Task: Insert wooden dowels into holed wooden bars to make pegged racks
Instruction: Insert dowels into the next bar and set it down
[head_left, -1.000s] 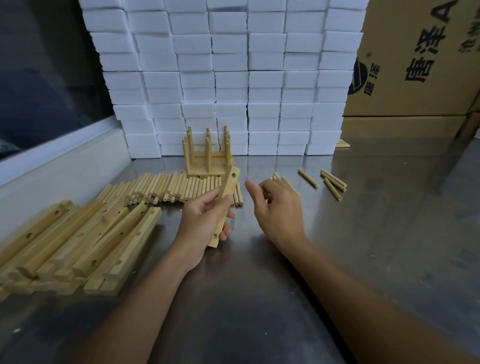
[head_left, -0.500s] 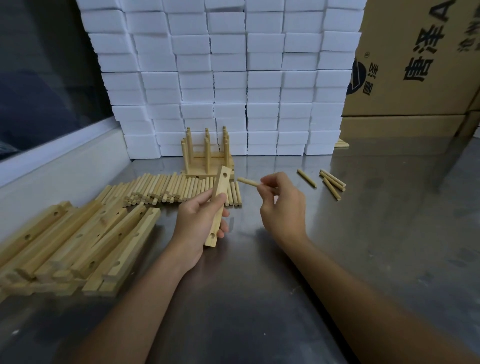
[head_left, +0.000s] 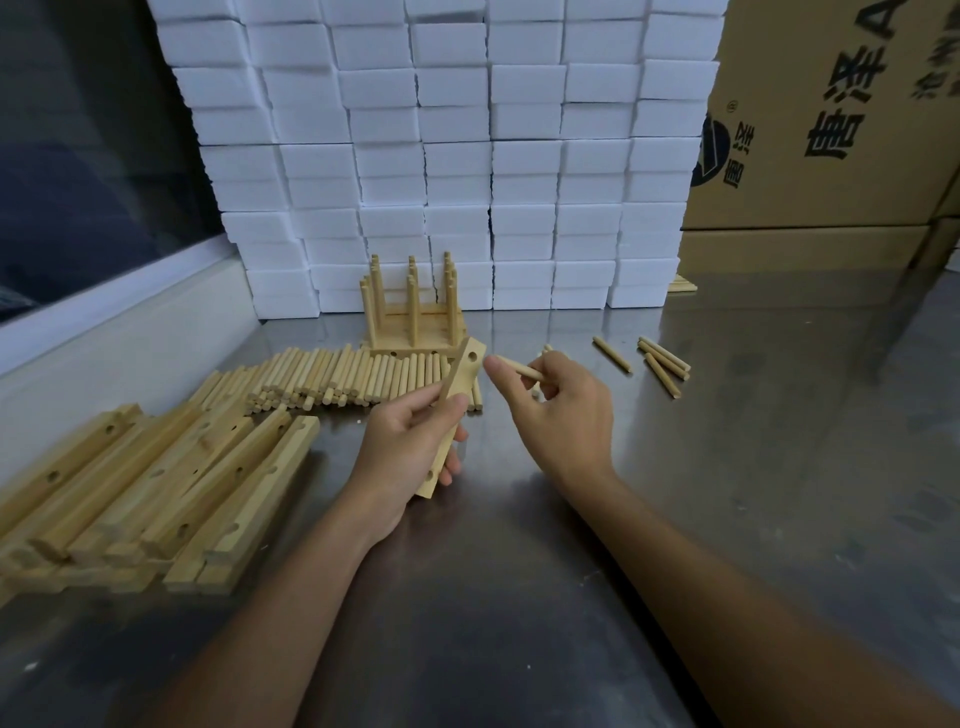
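Fingers of the left hand wrap the holed bar, hiding its middle; right hand pinches a dowel, far end hidden.

pale holed bar tilted upright, dowel tip beside its top hole.

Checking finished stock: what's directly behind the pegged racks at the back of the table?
Behind the pegged racks is a wall of stacked white foam blocks on the steel table. The racks hide the lowest blocks right behind them; whether they touch is unclear.
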